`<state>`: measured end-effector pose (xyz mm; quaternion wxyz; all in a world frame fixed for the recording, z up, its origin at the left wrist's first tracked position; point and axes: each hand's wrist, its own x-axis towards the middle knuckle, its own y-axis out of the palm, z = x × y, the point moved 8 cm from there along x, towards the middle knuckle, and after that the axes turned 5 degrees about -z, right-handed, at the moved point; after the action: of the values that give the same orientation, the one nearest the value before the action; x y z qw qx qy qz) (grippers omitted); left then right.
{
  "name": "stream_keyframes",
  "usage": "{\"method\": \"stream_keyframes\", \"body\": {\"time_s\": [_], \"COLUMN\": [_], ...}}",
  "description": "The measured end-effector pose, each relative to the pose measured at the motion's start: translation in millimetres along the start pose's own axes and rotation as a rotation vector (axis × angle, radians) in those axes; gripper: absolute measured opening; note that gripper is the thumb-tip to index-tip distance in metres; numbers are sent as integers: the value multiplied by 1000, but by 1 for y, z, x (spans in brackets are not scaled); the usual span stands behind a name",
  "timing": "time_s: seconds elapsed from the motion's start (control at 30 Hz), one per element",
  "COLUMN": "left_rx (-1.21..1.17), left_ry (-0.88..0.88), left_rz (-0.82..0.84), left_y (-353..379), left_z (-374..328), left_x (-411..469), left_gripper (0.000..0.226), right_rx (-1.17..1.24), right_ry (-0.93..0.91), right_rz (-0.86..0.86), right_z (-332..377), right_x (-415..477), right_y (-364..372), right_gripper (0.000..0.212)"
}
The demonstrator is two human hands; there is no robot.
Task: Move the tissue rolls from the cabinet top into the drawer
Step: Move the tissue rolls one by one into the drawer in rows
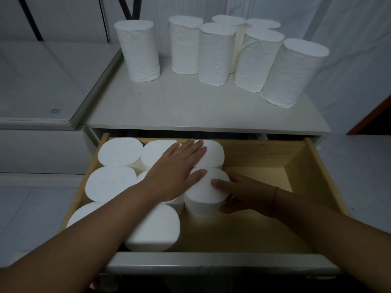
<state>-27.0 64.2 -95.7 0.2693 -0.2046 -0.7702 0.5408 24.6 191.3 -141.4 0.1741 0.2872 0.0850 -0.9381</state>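
Observation:
Several white tissue rolls [213,53] stand upright along the back of the white cabinet top [190,106]. Below it the wooden drawer [300,166] is pulled out, and its left half holds several upright rolls [112,182]. My left hand [177,168] lies flat, fingers spread, across the tops of the middle rolls. My right hand [241,191] wraps the right side of the rightmost roll [203,193] in the drawer, thumb on its top and fingers against its wall.
The drawer's right half shows bare wooden floor [254,227]. A glass-topped white unit [42,81] adjoins the cabinet on the left. White curtain hangs behind and to the right. The drawer's white front panel [211,265] is nearest me.

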Motion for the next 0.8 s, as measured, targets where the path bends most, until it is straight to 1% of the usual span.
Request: {"method": "stream_keyframes", "body": {"time_s": [0.07, 0.17, 0.23, 0.27, 0.3, 0.33, 0.4, 0.43, 0.5, 0.53, 0.6, 0.67, 0.73, 0.8], "left_rx": [6, 8, 5, 6, 8, 7, -5, -10, -20, -25, -30, -35, -32, -30], "left_ry": [0, -4, -7, -7, -5, -4, -7, -8, -10, -11, -14, -17, -19, -22], "left_rz": [-2, 3, 9, 8, 7, 5, 7, 10, 12, 12, 12, 9, 6, 6], "left_y": [-1, -1, -1, 0, 0, 0, 0, 0, 0, 0, -1, -1, -1, -1], "left_z": [0, 0, 0, 0, 0, 0, 1, 1, 1, 1, 1, 1, 1, 1], "left_x": [0, 0, 0, 0, 0, 0, 0, 0, 1, 1, 1, 1, 2, 2], "left_gripper": [60, 61, 63, 62, 61, 60, 61, 62, 64, 64, 63, 62, 62, 60], "right_rx": [-14, -36, -146, -227, -303, -361, -416, -406, -300, -229, -118, -76, -41, -6], "right_ry": [0, 22, 25, 0, -57, -141, -311, -371, -460, -501, -560, -552, -501, -490], "right_rz": [-15, -13, -22, -53, -117, -216, -493, -644, -900, -999, -1143, -1199, -1160, -1087], "right_z": [0, -1, 1, 6, 15, 29, 60, 73, 91, 97, 104, 107, 106, 108], "right_x": [1, 1, -1, -2, -3, -4, -11, -16, -29, -35, -43, -41, -29, -17], "right_y": [-1, -1, -2, -5, -11, -21, -54, -75, -119, -140, -179, -211, -232, -243], "right_gripper": [21, 29, 30, 31, 31, 30, 28, 28, 29, 32, 49, 70, 86, 93]}}
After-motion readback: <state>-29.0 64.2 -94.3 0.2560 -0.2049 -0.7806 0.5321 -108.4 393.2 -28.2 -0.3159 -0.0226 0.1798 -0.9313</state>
